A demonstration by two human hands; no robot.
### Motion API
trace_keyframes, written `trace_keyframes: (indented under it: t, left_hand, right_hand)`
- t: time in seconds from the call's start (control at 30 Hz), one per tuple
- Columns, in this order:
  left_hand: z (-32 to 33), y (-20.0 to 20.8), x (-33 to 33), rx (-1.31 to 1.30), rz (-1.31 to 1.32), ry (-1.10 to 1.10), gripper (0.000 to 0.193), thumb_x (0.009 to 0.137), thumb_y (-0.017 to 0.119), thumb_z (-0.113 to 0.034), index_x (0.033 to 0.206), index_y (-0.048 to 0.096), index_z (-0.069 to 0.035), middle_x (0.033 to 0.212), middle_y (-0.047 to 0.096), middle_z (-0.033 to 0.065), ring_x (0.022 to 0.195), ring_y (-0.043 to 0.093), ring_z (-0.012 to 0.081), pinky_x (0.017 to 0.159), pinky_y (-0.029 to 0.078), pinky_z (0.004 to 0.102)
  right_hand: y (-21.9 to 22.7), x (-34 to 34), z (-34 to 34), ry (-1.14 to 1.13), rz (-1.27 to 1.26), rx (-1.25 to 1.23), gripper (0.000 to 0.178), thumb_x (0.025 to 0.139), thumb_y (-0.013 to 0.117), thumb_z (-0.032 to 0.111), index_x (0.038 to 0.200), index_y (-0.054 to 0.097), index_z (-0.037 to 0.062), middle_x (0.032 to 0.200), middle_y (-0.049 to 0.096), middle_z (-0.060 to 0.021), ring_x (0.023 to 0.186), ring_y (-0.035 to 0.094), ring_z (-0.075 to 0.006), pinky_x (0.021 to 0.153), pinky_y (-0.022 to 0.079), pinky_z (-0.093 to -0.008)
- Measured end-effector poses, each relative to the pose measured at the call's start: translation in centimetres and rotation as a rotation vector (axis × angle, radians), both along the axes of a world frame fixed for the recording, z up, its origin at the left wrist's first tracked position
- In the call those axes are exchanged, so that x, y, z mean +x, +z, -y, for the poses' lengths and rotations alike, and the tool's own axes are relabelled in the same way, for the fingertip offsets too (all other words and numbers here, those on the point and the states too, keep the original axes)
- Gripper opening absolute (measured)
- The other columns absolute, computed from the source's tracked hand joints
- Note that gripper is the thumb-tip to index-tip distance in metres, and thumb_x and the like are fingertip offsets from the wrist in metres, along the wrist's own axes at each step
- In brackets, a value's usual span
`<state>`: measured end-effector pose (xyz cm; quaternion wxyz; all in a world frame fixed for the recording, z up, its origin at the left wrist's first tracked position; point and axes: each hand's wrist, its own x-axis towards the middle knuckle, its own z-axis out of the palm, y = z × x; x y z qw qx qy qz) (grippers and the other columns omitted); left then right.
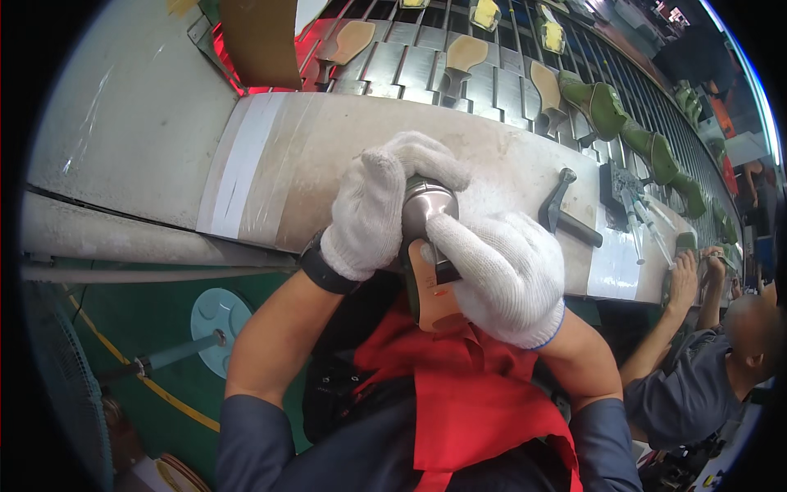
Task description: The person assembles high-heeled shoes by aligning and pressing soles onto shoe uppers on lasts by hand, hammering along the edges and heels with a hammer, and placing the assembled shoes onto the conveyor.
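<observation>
A shoe (pixel 434 303) is held sole up over the bench edge, with a tan sole part toward me and a shiny grey-brown part at the far end. My left hand (pixel 381 205), in a white knitted glove, curls around the shoe's left side and far end. My right hand (pixel 508 275), gloved alike, is closed against its right side, with a finger pressed on the shiny part. The gloves hide much of the shoe's sides. A dark hammer (pixel 580 230) lies on the bench to the right of my right hand.
Beyond the bench (pixel 295 164), a slatted conveyor (pixel 402 66) carries tan soles (pixel 467 53) and green shoes (pixel 602 111). A black holder (pixel 611 184) with slender pale tools stands at right. A co-worker (pixel 689 377) works there. A blue round stool (pixel 221 328) is at left.
</observation>
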<state>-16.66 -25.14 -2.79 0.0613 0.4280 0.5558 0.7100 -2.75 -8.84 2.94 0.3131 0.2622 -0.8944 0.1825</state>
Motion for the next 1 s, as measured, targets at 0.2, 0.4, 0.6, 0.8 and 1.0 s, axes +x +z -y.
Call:
trace_keyframes:
  t: [0.2,0.4,0.6,0.8,1.0]
  left_hand:
    - [0.2,1.6,0.3,-0.015,0.093,-0.074,0.034,0.113,0.062,-0.025,0.107,0.079,0.004,0.108,0.075,0.0133,0.094,0.071,0.0157,0.086,0.057,0.0308]
    - [-2.0,2.4,-4.8,-0.051,0.405,-0.118,0.020,0.101,0.067,-0.015,0.104,0.078,0.002,0.099,0.076,0.0064,0.088,0.068,0.0125,0.084,0.055,0.0291]
    - [-2.6,1.4,-4.6,-0.081,0.440,-0.108,0.021,0.105,0.068,-0.016,0.108,0.079,0.002,0.093,0.077,0.0042,0.081,0.069,0.0104,0.076,0.055,0.0251]
    - [-4.5,0.7,-5.6,-0.069,0.287,-0.234,0.027,0.113,0.065,-0.020,0.120,0.078,0.002,0.108,0.080,0.0060,0.100,0.073,0.0108,0.092,0.058,0.0274]
    - [-5.2,1.0,-5.9,-0.109,0.248,-0.313,0.029,0.115,0.063,-0.022,0.124,0.076,0.002,0.115,0.079,0.0066,0.107,0.072,0.0115,0.098,0.057,0.0285]
  right_hand:
    - [0.1,-0.4,0.8,-0.075,0.004,0.002,0.048,0.076,0.078,0.011,0.123,0.076,0.0049,0.096,0.071,-0.0059,0.074,0.068,-0.0245,0.062,0.054,-0.0380]
    - [0.2,-6.5,-1.8,-0.011,0.047,-0.300,0.025,0.088,0.073,0.001,0.112,0.076,0.0066,0.092,0.072,-0.0086,0.078,0.073,-0.0287,0.072,0.060,-0.0393]
    - [2.4,-2.3,-3.0,-0.089,0.450,-0.726,0.033,0.100,0.072,0.006,0.133,0.072,0.0051,0.101,0.079,-0.0127,0.087,0.078,-0.0218,0.081,0.063,-0.0353]
    - [4.0,-3.2,-2.1,-0.355,0.215,0.092,0.029,0.094,0.080,0.018,0.118,0.071,0.0049,0.100,0.076,-0.0172,0.088,0.076,-0.0367,0.076,0.061,-0.0447]
    - [2.8,-4.3,-3.4,-0.326,0.233,-0.032,0.025,0.098,0.078,0.022,0.114,0.070,0.0051,0.094,0.074,-0.0168,0.088,0.076,-0.0343,0.075,0.060,-0.0452]
